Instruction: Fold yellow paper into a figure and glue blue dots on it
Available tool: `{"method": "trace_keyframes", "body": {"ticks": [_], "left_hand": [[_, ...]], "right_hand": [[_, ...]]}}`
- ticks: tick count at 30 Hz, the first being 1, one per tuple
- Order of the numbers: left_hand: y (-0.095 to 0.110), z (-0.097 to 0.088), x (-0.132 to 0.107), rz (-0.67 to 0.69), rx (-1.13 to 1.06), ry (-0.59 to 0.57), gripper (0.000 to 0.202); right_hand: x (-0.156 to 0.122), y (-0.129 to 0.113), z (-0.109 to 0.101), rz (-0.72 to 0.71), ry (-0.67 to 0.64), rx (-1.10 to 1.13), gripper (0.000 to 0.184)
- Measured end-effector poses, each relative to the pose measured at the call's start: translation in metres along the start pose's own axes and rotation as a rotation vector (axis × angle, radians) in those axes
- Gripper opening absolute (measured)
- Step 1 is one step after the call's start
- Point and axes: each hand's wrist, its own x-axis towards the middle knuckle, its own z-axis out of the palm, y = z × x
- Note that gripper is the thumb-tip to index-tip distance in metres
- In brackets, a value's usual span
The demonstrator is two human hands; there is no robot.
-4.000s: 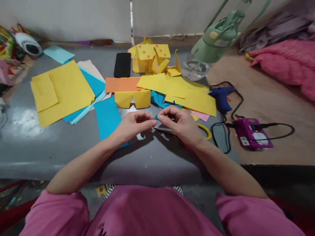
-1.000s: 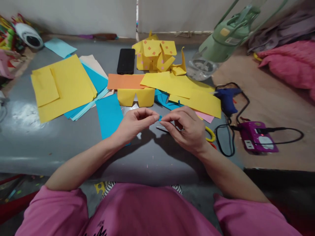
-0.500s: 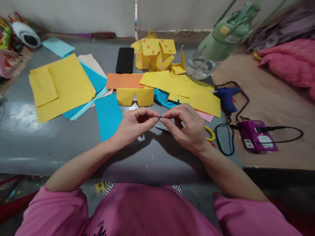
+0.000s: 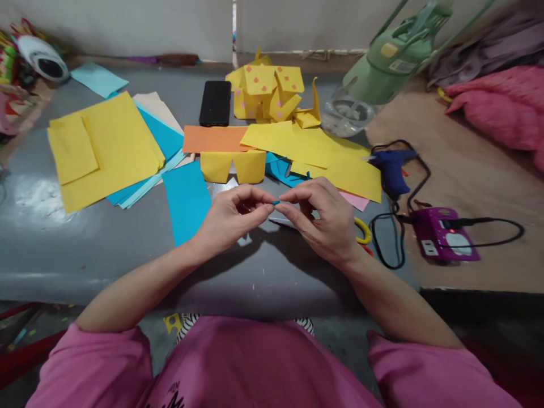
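Note:
Between my fingertips is a tiny piece of blue paper. My left hand pinches its left end with thumb and forefinger. From the other side, the thumb and forefinger of my right hand come up to its right end, the fingertips slightly parted. Under my right hand lies a pair of scissors with yellow and red handles, its blades partly hidden. Just beyond my hands are a yellow paper piece with a notch, an orange strip and a blue sheet.
At the left lie stacked yellow sheets. Behind are a black phone and a spotted yellow paper model. To the right stand a green-topped bottle, a blue glue gun and a purple power adapter with cables.
The right thumb and forefinger have parted a little, so more of the blue piece shows. Both hands stay in nearly the same place.

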Motion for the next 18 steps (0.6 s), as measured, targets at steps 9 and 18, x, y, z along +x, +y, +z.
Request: {"method": "trace_keyframes", "body": {"ticks": [9,18], "left_hand": [[0.0011,0.0001,-0.0013,0.089,0.111,0.023,0.01],[0.0028,0.0002,-0.0025,0.267,0.32,0.067,0.007]], "right_hand": [[0.0011,-0.0043,0.0001,-0.008,0.006,0.02,0.004],[0.0019,-0.0056,0.0003,0.03,-0.014,0.056,0.011]]}}
